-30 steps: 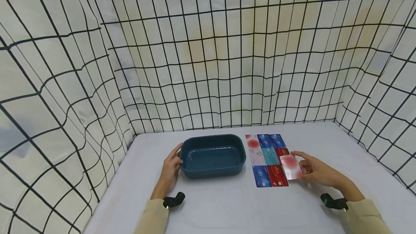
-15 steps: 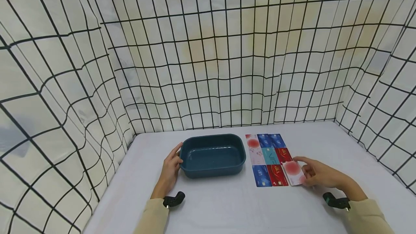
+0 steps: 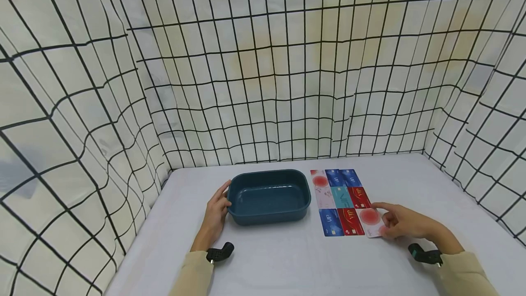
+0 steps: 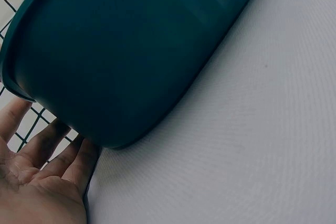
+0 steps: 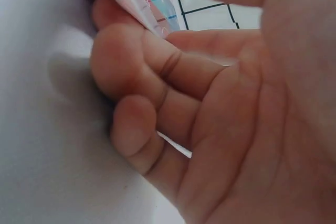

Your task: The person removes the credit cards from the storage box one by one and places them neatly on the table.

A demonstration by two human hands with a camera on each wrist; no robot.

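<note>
A pink-and-white card (image 3: 370, 222) with a red circle lies at the front right corner of a block of cards, three rows of three. My right hand (image 3: 404, 220) holds it by its right side, index fingertip at the far corner and thumb at the near one. In the right wrist view the other fingers (image 5: 126, 59) are curled in, and only a sliver of card shows. Beside the block stands a dark teal rectangular dish (image 3: 269, 219). My left hand (image 3: 215, 214) rests against its left end, fingers fairly straight along the wall in the left wrist view.
The other cards are blue (image 3: 331, 223), red (image 3: 350, 222), teal (image 3: 342, 197) and pink (image 3: 324, 197), laid edge to edge. A white cloth (image 3: 287, 259) covers the table. White walls with a black grid (image 3: 287, 81) rise behind and at both sides.
The right hand has brought the pink-and-white card down and slightly right, from tilted over the red cards to flat in the front right corner. The left hand and dish have stayed put.
</note>
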